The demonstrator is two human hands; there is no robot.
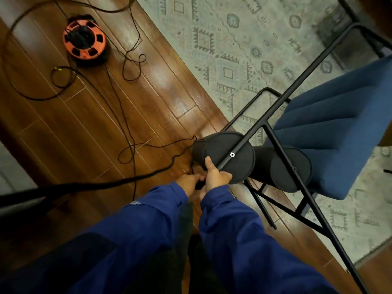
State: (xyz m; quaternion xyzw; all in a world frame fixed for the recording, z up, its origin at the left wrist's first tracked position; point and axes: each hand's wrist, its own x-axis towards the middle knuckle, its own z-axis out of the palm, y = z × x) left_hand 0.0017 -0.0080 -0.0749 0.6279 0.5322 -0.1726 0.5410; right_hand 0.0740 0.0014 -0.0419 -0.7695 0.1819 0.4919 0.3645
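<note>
A blue upholstered chair (pixel 331 132) with a black metal frame (pixel 282 115) lies tipped over, half on the rug and half on the wood floor. Two black cylindrical cushions are bolted to the frame: the near one (pixel 235 149) and another (pixel 290 168) behind it. My right hand (pixel 216 175) grips the end of the frame bar at the near cushion, thumb up against the cushion's face. My left hand (pixel 189 182) sits just left of it, fingers reaching toward a small dark thing between the two hands; what it holds is hidden. Both arms wear blue sleeves.
An orange cable reel (pixel 84 39) stands on the wood floor (pixel 70 132) at the upper left, its black cord (pixel 127 132) looping across the boards toward the chair. A thick black cable (pixel 101 183) runs in from the left. A patterned pale rug (pixel 229 39) covers the upper right.
</note>
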